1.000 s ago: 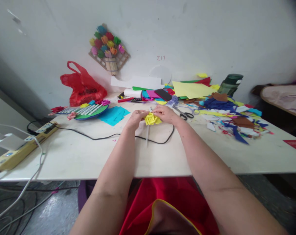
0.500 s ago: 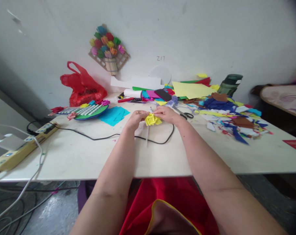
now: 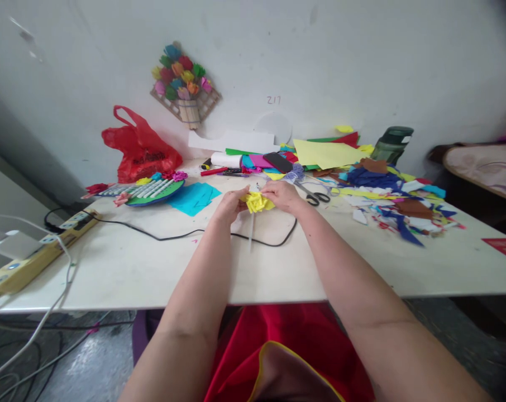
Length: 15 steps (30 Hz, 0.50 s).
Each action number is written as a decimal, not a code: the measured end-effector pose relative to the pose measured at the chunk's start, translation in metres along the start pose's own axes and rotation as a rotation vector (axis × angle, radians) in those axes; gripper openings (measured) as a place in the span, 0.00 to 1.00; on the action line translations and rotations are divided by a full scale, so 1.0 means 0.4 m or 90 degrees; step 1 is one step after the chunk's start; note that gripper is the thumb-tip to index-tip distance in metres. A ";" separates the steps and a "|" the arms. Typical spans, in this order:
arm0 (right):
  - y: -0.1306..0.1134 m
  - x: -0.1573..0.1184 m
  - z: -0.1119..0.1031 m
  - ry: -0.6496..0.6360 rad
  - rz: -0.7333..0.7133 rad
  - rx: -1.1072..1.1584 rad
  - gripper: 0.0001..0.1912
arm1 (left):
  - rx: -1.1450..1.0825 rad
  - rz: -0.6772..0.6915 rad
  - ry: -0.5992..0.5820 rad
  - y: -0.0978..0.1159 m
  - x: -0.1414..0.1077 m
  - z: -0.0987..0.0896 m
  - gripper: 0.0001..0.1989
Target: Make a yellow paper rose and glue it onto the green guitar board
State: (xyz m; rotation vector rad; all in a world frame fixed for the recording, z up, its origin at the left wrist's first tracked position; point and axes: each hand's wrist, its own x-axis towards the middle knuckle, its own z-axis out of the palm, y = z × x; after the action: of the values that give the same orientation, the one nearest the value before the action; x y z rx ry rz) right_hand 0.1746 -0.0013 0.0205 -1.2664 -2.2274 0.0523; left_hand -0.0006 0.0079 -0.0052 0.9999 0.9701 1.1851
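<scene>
A ruffled yellow paper piece (image 3: 256, 202) is held between my two hands near the middle of the table. My left hand (image 3: 232, 205) grips its left edge with bent fingers. On the right side, my right hand (image 3: 281, 195) pinches the same piece at its upper edge. Below the yellow paper a thin whitish stick (image 3: 251, 233) lies over the tabletop, crossing a black cable (image 3: 271, 244). Black-handled scissors (image 3: 313, 195) rest just right of my right hand.
Blue paper sheets (image 3: 195, 199), a green board with rolled paper (image 3: 161, 192) and a red bag (image 3: 141, 148) are left. Colored scraps (image 3: 404, 206) and a green bottle (image 3: 392, 144) are right. A power strip (image 3: 43, 251) sits far left; a phone (image 3: 278, 162) lies behind my hands.
The yellow piece has shifted slightly left and looks turned a little. My left hand's fingers have moved along its left edge; both hands still hold it.
</scene>
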 end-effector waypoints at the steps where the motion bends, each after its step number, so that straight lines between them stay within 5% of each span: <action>1: -0.002 -0.001 -0.001 0.003 0.003 -0.002 0.11 | -0.005 -0.005 0.000 0.000 0.001 0.000 0.15; 15: -0.004 -0.003 0.010 0.020 -0.009 -0.065 0.12 | -0.054 -0.052 0.063 0.015 -0.010 0.013 0.15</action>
State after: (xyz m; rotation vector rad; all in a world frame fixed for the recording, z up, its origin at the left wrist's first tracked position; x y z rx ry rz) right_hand 0.1716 -0.0022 0.0172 -1.2969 -2.2359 -0.0872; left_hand 0.0022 0.0040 0.0024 0.8334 1.0203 1.2074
